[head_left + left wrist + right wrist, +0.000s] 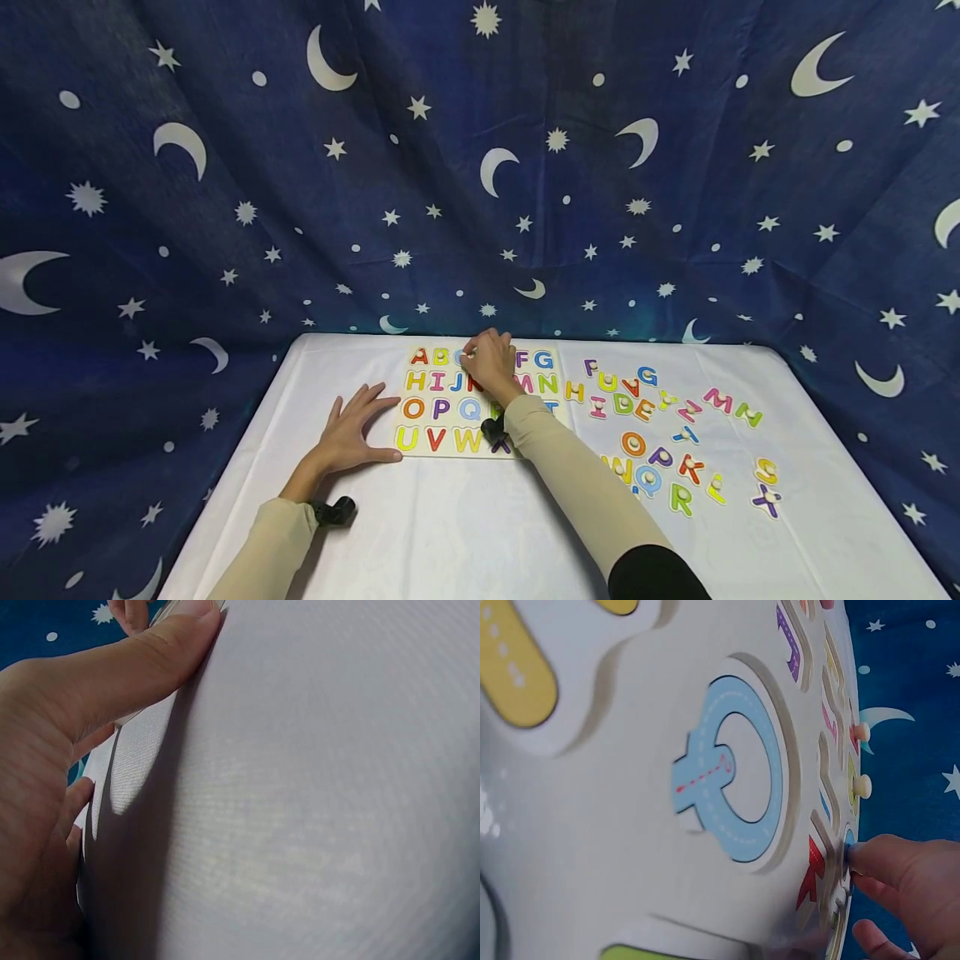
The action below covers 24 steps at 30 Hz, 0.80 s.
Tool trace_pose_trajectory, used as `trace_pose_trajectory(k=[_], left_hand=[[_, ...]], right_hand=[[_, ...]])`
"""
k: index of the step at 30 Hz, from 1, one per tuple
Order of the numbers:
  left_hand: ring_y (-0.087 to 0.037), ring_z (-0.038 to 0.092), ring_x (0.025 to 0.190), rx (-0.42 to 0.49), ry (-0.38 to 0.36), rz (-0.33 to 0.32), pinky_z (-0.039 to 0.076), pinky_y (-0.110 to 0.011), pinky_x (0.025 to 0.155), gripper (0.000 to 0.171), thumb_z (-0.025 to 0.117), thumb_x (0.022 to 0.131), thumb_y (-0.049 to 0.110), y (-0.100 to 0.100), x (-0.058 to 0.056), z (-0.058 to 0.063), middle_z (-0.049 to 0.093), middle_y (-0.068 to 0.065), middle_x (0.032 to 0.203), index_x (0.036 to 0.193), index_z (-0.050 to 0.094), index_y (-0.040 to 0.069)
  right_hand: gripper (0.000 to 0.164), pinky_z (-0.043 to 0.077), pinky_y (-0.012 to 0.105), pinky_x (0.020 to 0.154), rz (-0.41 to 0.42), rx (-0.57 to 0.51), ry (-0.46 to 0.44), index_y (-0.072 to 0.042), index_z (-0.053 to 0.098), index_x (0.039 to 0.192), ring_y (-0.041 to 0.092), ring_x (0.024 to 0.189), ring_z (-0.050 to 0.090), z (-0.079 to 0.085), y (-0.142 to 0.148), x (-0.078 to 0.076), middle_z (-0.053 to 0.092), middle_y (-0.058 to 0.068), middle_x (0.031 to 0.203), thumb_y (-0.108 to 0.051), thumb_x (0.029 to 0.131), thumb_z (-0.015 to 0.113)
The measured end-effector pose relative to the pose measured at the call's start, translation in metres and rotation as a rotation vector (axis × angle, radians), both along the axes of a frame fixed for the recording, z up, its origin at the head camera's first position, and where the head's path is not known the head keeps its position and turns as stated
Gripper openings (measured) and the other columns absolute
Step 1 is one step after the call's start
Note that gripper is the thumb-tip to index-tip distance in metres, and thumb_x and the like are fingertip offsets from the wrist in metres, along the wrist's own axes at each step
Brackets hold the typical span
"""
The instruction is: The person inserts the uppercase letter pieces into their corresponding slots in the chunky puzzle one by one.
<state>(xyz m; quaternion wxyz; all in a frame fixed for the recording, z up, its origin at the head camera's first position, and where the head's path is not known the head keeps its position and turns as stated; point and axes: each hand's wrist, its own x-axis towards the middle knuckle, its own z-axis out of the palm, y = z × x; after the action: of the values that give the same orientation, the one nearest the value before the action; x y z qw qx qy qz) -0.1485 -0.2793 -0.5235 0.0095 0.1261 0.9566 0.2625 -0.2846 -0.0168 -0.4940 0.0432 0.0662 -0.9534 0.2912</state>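
A pale wooden alphabet board (pixel 453 423) lies on the table, with coloured letter shapes in rows. My right hand (pixel 491 364) reaches over its top rows, hiding some letters. Its thumb and fingers pinch the blue letter C piece (pixel 848 844) at the C spot, as the right wrist view shows. Knobbed pieces A (pixel 420 357) and B (pixel 441 357) sit in the board just left of it. My left hand (pixel 351 433) has its fingers spread at the board's left side, the thumb touching the lower left corner and a fingertip near the edge higher up.
Several loose knobbed letter pieces lie to the right of the board, among them an orange O (pixel 633 443), a red K (pixel 691 469) and a purple X (pixel 767 502). The white table (pixel 450 533) ends at a dark blue curtain (pixel 420 183) with moons and stars.
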Motion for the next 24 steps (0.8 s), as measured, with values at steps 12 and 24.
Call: trace_pose_trajectory(k=[12,24], left_hand=[[-0.044,0.018,0.154,0.004,0.022,-0.002,-0.001,-0.073,0.119,0.097,0.091,0.063,0.061,0.000,0.001,0.002,0.034,-0.017,0.164,0.146,0.058,0.022],[-0.043,0.017,0.154,0.011,0.011,0.000,-0.003,-0.072,0.119,0.097,0.091,0.063,0.060,0.000,0.001,0.001,0.033,-0.016,0.164,0.146,0.057,0.023]], right_hand=[[0.012,0.040,0.048,0.100,-0.001,-0.102,-0.043,-0.018,0.082,0.096,0.030,0.112,0.047,-0.003,0.007,0.002,0.063,0.008,0.122,-0.027,0.089,0.081],[0.018,0.038,0.048,0.101,0.039,-0.103,-0.032,-0.019,0.081,0.103,0.030,0.112,0.047,-0.011,0.009,0.000,0.064,0.008,0.124,-0.031,0.090,0.081]])
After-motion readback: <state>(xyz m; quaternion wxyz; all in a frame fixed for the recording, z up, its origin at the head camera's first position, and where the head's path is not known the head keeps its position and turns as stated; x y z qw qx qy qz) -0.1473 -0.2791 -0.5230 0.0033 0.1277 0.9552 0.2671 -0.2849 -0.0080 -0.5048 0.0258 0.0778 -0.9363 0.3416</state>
